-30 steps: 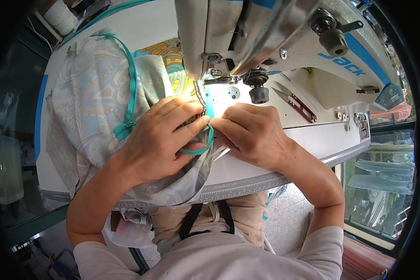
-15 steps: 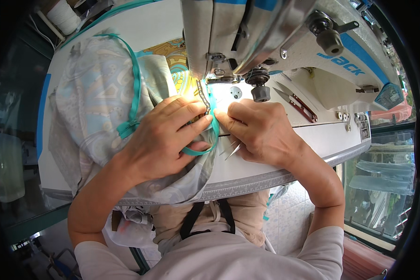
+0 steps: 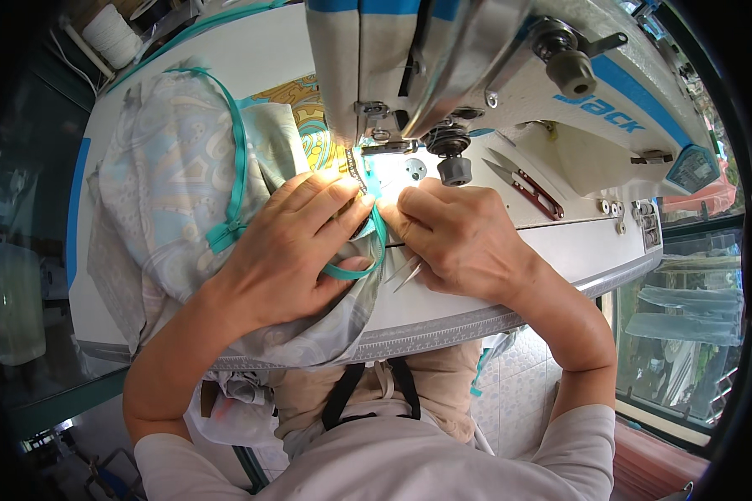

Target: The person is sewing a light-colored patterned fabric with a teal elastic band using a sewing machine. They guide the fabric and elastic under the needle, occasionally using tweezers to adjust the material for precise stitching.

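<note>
Under the sewing machine's presser foot [image 3: 384, 148] runs a teal zipper [image 3: 378, 219], laid against patterned fabric with a yellow print [image 3: 319, 144]. My left hand [image 3: 288, 234] presses down on the fabric, fingers together beside the foot, with a loop of the zipper passing between fingers and thumb. Thumb and index finger of my right hand [image 3: 451, 234] pinch the zipper's edge just in front of the foot. Tucked in that hand's curled fingers is a slim metal tool with two pointed prongs [image 3: 406, 272]; its upper part is hidden.
Bunched pale printed fabric [image 3: 154, 175] covers the table's left side, another stretch of zipper [image 3: 236, 179] lying over it. Snips with dark red handles [image 3: 533, 190] lie right of the needle area, near small bobbins [image 3: 614, 207]. A ruler strip [image 3: 443, 331] edges the table.
The machine head appears shifted slightly left in the picture. Both hands stay at the zipper, and the pronged tool has tilted a little in my right hand.
</note>
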`<state>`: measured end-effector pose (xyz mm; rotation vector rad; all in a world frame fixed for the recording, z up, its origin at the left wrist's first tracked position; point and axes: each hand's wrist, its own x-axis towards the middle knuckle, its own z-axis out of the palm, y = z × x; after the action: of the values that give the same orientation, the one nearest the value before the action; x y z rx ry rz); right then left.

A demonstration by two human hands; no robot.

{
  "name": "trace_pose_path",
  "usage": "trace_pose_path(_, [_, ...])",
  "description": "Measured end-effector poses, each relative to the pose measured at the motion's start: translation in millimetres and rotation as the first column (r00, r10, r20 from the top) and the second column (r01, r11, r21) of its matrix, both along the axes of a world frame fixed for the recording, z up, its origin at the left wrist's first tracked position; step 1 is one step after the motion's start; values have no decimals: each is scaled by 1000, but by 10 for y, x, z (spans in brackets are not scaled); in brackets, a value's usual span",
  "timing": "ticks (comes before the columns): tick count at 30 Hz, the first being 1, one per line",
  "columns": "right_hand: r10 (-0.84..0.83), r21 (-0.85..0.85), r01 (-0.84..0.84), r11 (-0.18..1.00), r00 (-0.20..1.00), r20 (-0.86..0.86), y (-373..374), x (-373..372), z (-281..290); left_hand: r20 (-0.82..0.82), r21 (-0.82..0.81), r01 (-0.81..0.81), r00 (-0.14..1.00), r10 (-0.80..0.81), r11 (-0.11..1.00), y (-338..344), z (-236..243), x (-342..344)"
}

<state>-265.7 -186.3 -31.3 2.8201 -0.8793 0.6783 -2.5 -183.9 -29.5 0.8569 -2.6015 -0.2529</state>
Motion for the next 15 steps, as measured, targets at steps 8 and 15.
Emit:
trace_pose_path(8, [12,-20,-11,1000,999,36,-11,-24,-23,-25,2,13,1000,-13,1000,-6,-23,-9])
trace_pose_path(15, [-2,41,2,999,1000,1,6,-24,9,-57,40,13,998,-11,999,-11,-9,-1])
